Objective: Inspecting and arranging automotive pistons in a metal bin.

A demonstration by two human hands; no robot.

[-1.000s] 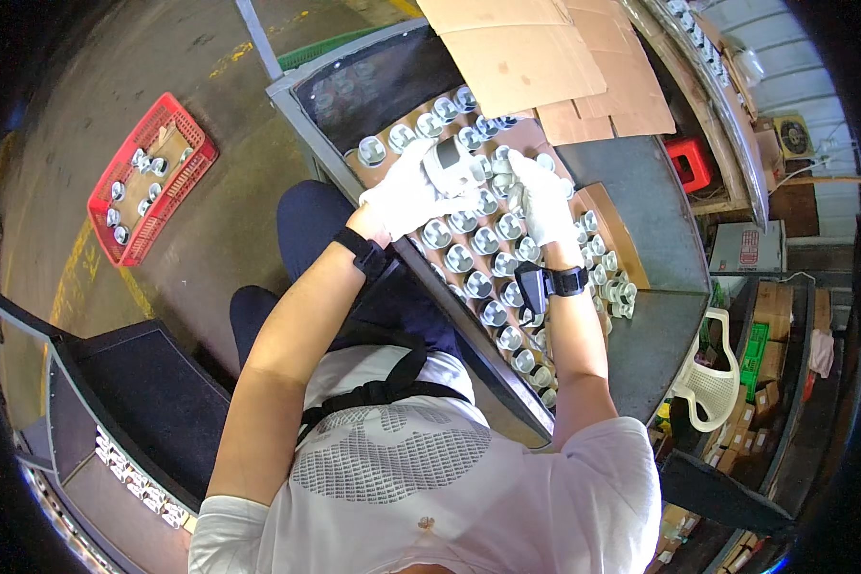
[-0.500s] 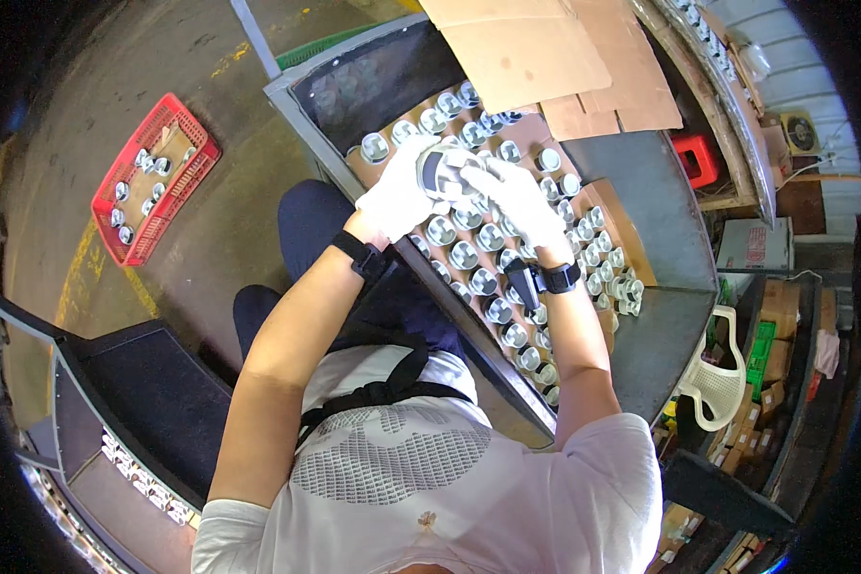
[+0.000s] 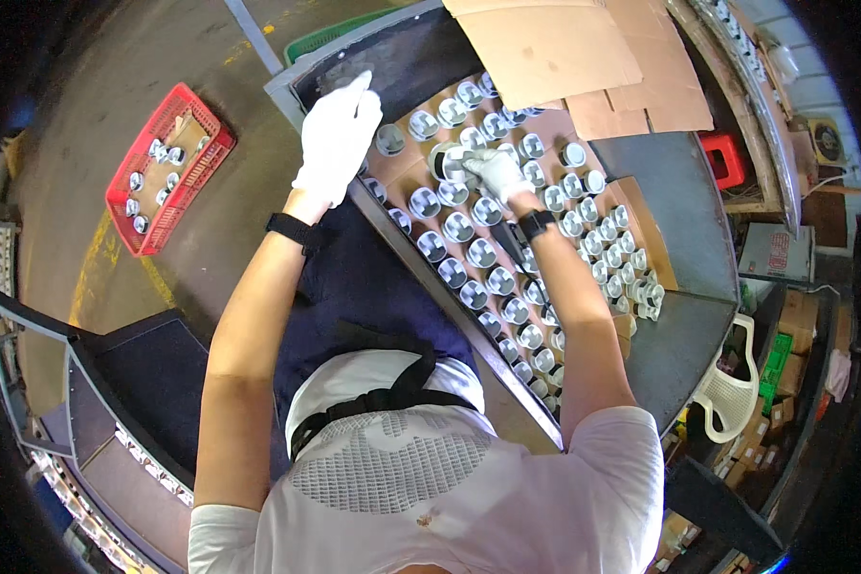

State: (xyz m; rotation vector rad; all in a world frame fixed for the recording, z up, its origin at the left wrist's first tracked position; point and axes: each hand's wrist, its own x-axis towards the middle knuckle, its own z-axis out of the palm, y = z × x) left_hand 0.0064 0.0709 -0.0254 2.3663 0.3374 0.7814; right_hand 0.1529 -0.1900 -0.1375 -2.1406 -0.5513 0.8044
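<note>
My right hand [image 3: 499,176], in a white glove, grips a metal piston [image 3: 445,163] at its side, above the far part of the steel bench. My left hand [image 3: 339,139], also gloved, is raised over the bench's left rim with its fingers stretched out and nothing in them. Beneath and around my right hand, pistons [image 3: 457,227] stand upright in rows on brown cardboard. Nearest to my left hand is a single piston [image 3: 389,140] at the row's far left end. Smaller pistons [image 3: 612,230] are packed closely on the right.
Flat cardboard sheets [image 3: 545,57] lie over the bench's far end. The bench has a raised metal edge [image 3: 450,320] along my side. A red plastic crate [image 3: 222,143] with a few pistons rests on the floor at left. To the right are a white plastic chair [image 3: 732,392] and shelves with boxes.
My hands, earlier together around a piston, have parted. The left hand let go and moved left and up; the right keeps the piston. The whole view has shifted slightly.
</note>
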